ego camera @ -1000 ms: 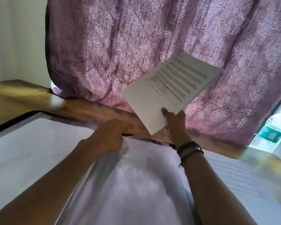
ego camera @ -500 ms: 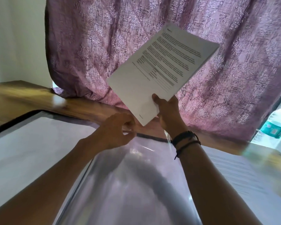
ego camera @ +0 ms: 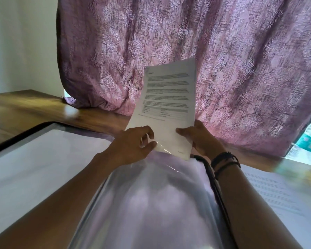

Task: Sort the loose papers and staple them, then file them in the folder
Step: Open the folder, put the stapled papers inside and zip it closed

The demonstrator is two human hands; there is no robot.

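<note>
Head view. The folder (ego camera: 34,168) lies open on the wooden table (ego camera: 25,108), and a clear sleeve (ego camera: 151,203) runs down its middle, between the forearms. The papers (ego camera: 169,105), a printed set, stand nearly upright over the far end of that sleeve. Their lower edge is at its mouth, and plastic film appears to overlap the lower left corner.

The left hand (ego camera: 133,144) pinches the film at the mouth and holds it up. The right hand (ego camera: 199,139) grips the papers' lower right edge, thumb on the front. The two hands are close together but do not touch.

Finding: filing is under way and the set is barely started into the sleeve, so most of its length is left to slide in. Stapling cannot be confirmed, because the mark at the top left corner is too small to read. Another printed sheet (ego camera: 276,194) lies on the table right of the folder, blurred, so further sorting and filing may remain.
</note>
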